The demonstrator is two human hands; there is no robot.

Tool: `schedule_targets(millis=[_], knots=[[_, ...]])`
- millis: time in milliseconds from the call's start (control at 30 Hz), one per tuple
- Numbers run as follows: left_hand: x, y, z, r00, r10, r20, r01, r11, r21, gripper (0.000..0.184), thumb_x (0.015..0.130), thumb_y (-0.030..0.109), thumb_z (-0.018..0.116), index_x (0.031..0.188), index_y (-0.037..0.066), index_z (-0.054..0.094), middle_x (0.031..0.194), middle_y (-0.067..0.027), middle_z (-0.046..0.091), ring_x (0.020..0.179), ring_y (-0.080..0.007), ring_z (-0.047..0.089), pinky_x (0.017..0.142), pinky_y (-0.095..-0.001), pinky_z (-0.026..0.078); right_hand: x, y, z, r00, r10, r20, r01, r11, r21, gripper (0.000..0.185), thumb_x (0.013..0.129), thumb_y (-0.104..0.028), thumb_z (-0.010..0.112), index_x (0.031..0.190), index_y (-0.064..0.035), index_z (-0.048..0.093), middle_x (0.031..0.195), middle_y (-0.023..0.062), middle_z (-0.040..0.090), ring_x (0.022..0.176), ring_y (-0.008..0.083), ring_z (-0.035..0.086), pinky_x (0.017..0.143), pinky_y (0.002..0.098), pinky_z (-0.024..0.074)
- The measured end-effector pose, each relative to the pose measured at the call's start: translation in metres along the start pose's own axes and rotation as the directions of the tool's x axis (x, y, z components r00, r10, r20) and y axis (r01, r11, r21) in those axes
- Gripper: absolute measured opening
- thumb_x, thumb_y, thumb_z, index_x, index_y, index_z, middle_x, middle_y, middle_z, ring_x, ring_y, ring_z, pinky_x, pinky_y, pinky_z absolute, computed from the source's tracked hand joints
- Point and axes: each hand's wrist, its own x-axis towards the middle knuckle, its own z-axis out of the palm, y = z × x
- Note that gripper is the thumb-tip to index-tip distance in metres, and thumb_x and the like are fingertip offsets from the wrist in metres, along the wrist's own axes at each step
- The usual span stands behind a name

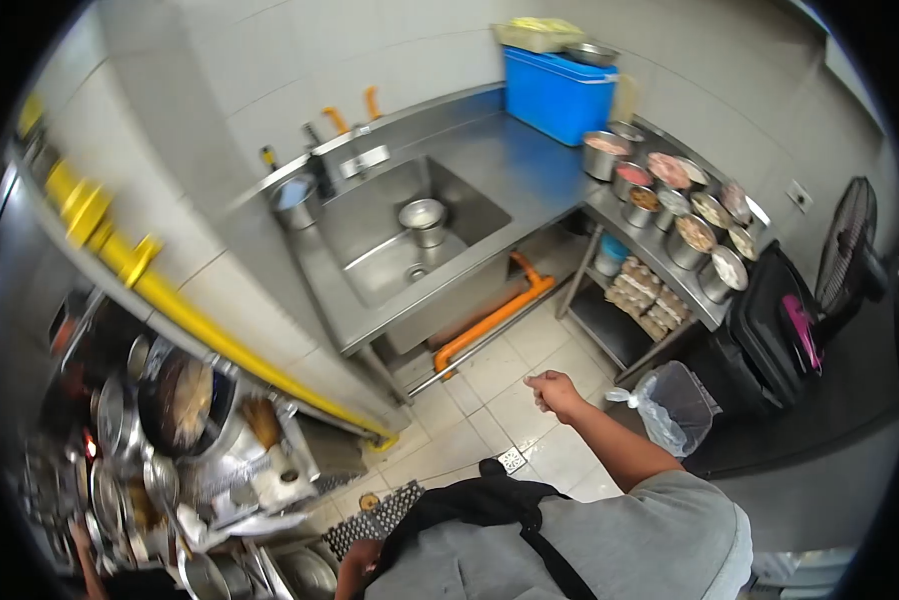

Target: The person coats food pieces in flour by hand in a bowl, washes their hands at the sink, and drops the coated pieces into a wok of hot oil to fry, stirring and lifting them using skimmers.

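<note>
Stainless steel: sink counter (545,170), one, its basin (375,245) holding metal bowls (425,213) near the drain, presumably so that drips run off. Right hand (555,395), one, above the tiled floor (465,445); fingers curled in narrowly, a loose fist with no object visible in it, perhaps carried that way at ease. Left hand (363,556), one, low beside the dark apron (445,510), seen only as a small patch of skin; whether its fingers are wide or narrow cannot be told. Bin (688,390), one, on the floor to the right of the right hand, near but apart; its clear liner (658,418) is bunched at one side, probably to grip the rim. Metal pots of food (692,235), a cluster, uncovered on the side counter, seemingly grouped for quick scooping. Egg trays (645,295), stacked on the shelf below, likely to spare the worktop. Blue cooler box (560,95), one, in the corner, doubling as a stand for a tray (540,40) and a bowl (592,54). Wok (175,400), one, on the stove side, another person's arm (90,562) nearby. Brands, labels, writing: none legible.
</note>
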Motion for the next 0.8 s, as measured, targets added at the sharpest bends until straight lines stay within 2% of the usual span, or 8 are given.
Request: schedule_targets(millis=[67, 267, 333, 433, 533, 600, 700, 800], knots=[[0.016, 0.006, -0.006, 0.993, -0.11, -0.032, 0.111, 0.993, 0.026, 0.026, 0.089, 0.029, 0.044, 0.091, 0.006, 0.057, 0.07, -0.0088, 0.059, 0.059, -0.0244, 0.059, 0.047, -0.0348, 0.042, 0.033, -0.009, -0.022, 0.999, -0.008, 0.038, 0.0, 0.974, 0.226, 0.024, 0.08, -0.02, 0.066, 0.071, -0.0076, 0.048, 0.058, 0.0011, 0.045, 0.047, 0.0104, 0.041, 0.039, 0.0267, 0.0334], [0.01, 0.07, -0.002, 0.969, -0.234, -0.08, 0.217, 0.961, -0.173, 0.024, 0.089, 0.028, 0.044, 0.096, 0.008, 0.055, 0.073, -0.01, 0.059, 0.061, -0.0249, 0.06, 0.049, -0.0357, 0.044, 0.132, -0.092, -0.003, 0.976, -0.076, 0.202, -0.019, 0.901, 0.433, 0.031, 0.084, -0.026, 0.062, 0.067, -0.0111, 0.042, 0.052, -0.0001, 0.038, 0.043, 0.0116, 0.036, 0.039, 0.0275, 0.0286], [0.016, 0.09, 0.002, 0.968, -0.236, -0.086, 0.212, 0.952, -0.22, 0.024, 0.089, 0.028, 0.044, 0.097, 0.008, 0.055, 0.075, -0.0104, 0.06, 0.061, -0.0251, 0.06, 0.049, -0.036, 0.044, 0.163, -0.132, 0.026, 0.924, -0.196, 0.329, 0.018, 0.881, 0.473, 0.032, 0.087, -0.026, 0.059, 0.064, -0.0126, 0.04, 0.053, 0.0012, 0.04, 0.044, 0.0129, 0.035, 0.04, 0.0279, 0.0295], [0.029, 0.12, 0.008, 0.97, -0.225, -0.09, 0.189, 0.935, -0.3, 0.023, 0.089, 0.027, 0.044, 0.1, 0.009, 0.054, 0.076, -0.011, 0.06, 0.062, -0.0253, 0.061, 0.05, -0.0364, 0.045, 0.214, -0.19, 0.08, 0.884, -0.17, 0.434, -0.059, 0.882, 0.467, 0.03, 0.085, -0.026, 0.059, 0.064, -0.0127, 0.042, 0.054, 0.0012, 0.041, 0.043, 0.0133, 0.035, 0.04, 0.0287, 0.0298], [0.043, 0.141, 0.006, 0.973, -0.206, -0.105, 0.149, 0.908, -0.392, 0.023, 0.089, 0.026, 0.044, 0.102, 0.009, 0.054, 0.078, -0.0116, 0.061, 0.063, -0.0256, 0.061, 0.05, -0.0369, 0.046, 0.263, -0.231, 0.141, 0.872, -0.174, 0.457, -0.015, 0.924, 0.382, 0.026, 0.085, -0.026, 0.054, 0.065, -0.0127, 0.044, 0.056, 0.0015, 0.043, 0.046, 0.0137, 0.037, 0.042, 0.0291, 0.0305], [0.053, 0.153, 0.005, 0.972, -0.203, -0.117, 0.127, 0.876, -0.466, 0.023, 0.09, 0.026, 0.044, 0.104, 0.01, 0.053, 0.079, -0.0121, 0.061, 0.063, -0.0258, 0.062, 0.051, -0.0372, 0.047, 0.297, -0.246, 0.163, 0.835, -0.183, 0.519, -0.103, 0.874, 0.475, 0.023, 0.083, -0.026, 0.049, 0.065, -0.0129, 0.045, 0.058, 0.0021, 0.045, 0.049, 0.0139, 0.038, 0.045, 0.0295, 0.0315], [0.059, 0.168, 0.001, 0.966, -0.23, -0.119, 0.131, 0.83, -0.543, 0.024, 0.09, 0.025, 0.044, 0.106, 0.01, 0.053, 0.081, -0.0127, 0.062, 0.064, -0.026, 0.062, 0.051, -0.0376, 0.048, 0.346, -0.258, 0.186, 0.852, -0.053, 0.521, -0.192, 0.894, 0.405, 0.022, 0.081, -0.026, 0.045, 0.063, -0.0136, 0.044, 0.059, 0.0018, 0.045, 0.052, 0.0138, 0.039, 0.047, 0.0294, 0.0323], [0.059, 0.185, 0.003, 0.957, -0.265, -0.119, 0.14, 0.779, -0.611, 0.024, 0.09, 0.024, 0.044, 0.108, 0.011, 0.052, 0.083, -0.0133, 0.062, 0.065, -0.0263, 0.063, 0.052, -0.038, 0.049, 0.398, -0.263, 0.199, 0.864, 0.077, 0.497, -0.368, 0.77, 0.521, 0.019, 0.077, -0.023, 0.043, 0.06, -0.0136, 0.042, 0.058, 0.0017, 0.044, 0.05, 0.0137, 0.038, 0.046, 0.0284, 0.0318]])
